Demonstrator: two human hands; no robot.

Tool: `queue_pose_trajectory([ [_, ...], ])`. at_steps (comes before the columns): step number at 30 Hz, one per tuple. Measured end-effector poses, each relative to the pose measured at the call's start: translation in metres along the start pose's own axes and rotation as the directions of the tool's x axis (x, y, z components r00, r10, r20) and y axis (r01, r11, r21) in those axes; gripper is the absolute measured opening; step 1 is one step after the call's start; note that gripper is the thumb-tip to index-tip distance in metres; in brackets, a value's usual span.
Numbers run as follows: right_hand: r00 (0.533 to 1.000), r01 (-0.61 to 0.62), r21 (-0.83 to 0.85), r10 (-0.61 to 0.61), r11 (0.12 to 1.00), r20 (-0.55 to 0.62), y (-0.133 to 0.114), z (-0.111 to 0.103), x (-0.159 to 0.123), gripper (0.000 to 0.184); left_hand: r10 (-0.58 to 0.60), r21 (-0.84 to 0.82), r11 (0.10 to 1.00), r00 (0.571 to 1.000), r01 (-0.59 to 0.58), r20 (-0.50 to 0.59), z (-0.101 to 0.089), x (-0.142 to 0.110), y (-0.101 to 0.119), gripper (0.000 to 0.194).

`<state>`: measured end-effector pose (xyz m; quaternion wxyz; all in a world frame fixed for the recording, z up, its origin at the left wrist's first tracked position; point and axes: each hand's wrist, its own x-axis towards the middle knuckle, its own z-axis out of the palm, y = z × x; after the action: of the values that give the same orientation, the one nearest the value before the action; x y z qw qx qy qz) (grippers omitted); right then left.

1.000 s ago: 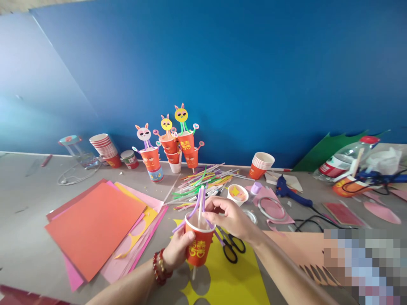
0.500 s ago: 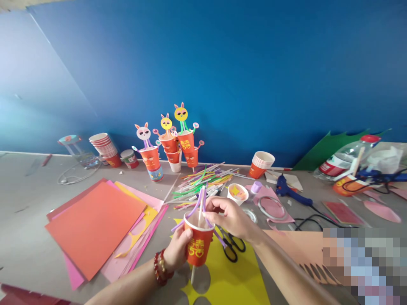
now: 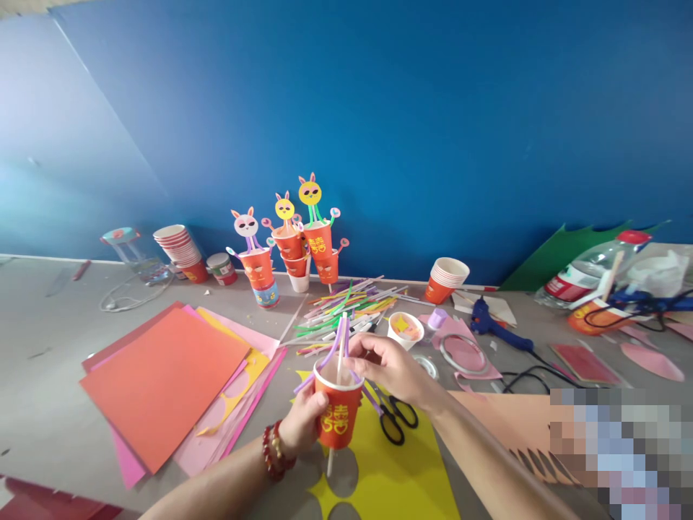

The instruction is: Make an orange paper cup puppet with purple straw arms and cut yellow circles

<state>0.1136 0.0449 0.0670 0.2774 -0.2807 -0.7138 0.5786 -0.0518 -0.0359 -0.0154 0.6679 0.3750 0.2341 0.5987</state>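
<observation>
I see the left hand (image 3: 304,427) wrapped around a red cup (image 3: 340,417) over the yellow sheet (image 3: 401,478); the right hand (image 3: 382,363) apparently pinches a purple strip (image 3: 347,335). The stick (image 3: 330,464) is through; a face like the rabbit figures' (image 3: 257,269) beyond the sheet seems lacking.

A craft table (image 3: 48,361), perhaps in a workshop: glue gun (image 3: 502,332), scissors (image 3: 385,412), coloured paper (image 3: 167,383), stacked cups (image 3: 181,251).
</observation>
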Motion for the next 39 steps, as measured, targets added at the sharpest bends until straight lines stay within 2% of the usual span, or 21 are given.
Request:
queue_pose_trajectory([
  [6,0.999,0.03,-0.056,-0.029,0.998,0.022,-0.003,-0.001,0.001,0.03,0.031,0.0,1.0,0.998,-0.031,-0.049,0.004,0.0,0.001,0.047],
  [16,0.999,0.05,-0.068,-0.049,0.996,0.021,-0.003,0.001,0.0,0.026,0.041,0.024,0.999,0.993,-0.038,-0.11,-0.001,0.0,-0.004,0.049],
  [21,0.998,0.057,-0.099,-0.056,0.993,0.011,-0.003,0.001,-0.001,0.029,0.04,0.057,0.998,0.999,-0.038,-0.033,-0.001,-0.001,-0.002,0.049],
  [26,0.99,0.022,-0.066,-0.031,0.998,-0.14,0.005,0.0,0.0,0.03,-0.061,0.033,0.998,0.998,0.06,0.015,0.001,-0.003,-0.002,0.055],
  [30,0.993,-0.002,-0.032,-0.002,0.999,-0.122,0.01,0.002,0.001,0.032,-0.111,0.03,0.993,0.993,0.11,0.038,0.002,-0.004,-0.002,0.054],
  [39,0.986,-0.017,-0.073,0.005,0.997,-0.165,0.005,0.009,-0.003,0.03,-0.098,0.096,0.991,0.992,0.09,0.078,-0.006,-0.006,-0.005,0.055],
])
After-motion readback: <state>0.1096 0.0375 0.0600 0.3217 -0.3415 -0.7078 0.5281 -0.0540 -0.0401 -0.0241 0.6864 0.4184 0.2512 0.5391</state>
